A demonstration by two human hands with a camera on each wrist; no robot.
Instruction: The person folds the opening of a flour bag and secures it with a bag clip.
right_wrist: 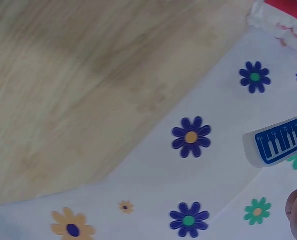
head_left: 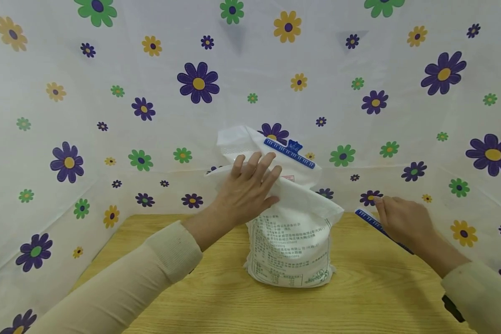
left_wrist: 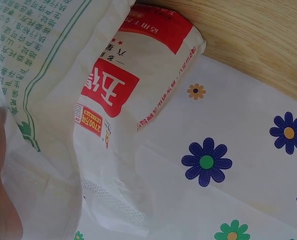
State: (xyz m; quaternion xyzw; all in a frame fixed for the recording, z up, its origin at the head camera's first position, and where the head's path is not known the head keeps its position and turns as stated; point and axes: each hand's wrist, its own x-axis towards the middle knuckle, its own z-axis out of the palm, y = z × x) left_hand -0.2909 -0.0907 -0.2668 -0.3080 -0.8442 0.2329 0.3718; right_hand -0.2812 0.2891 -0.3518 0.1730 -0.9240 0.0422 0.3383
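Observation:
My left hand (head_left: 248,190) grips the top of a white flour bag (head_left: 292,241), its fingers reaching over the upper edge and the thumb on the near side. Green print covers the face of this upright bag. Close behind it is a second white bag (head_left: 234,139), with a long blue clip (head_left: 289,153) along its slanted top. Red panels mark a bag (left_wrist: 138,75) in the left wrist view. Off to the right, my raised right hand (head_left: 405,222) holds another long blue clip (right_wrist: 283,140) with ruler-like marks, apart from the bags.
The bags stand on a wood-grain table (head_left: 183,297). White cloth (head_left: 250,55) printed with purple, green and yellow flowers rises behind the table and along its sides. A dark band (head_left: 452,308) shows at the right wrist.

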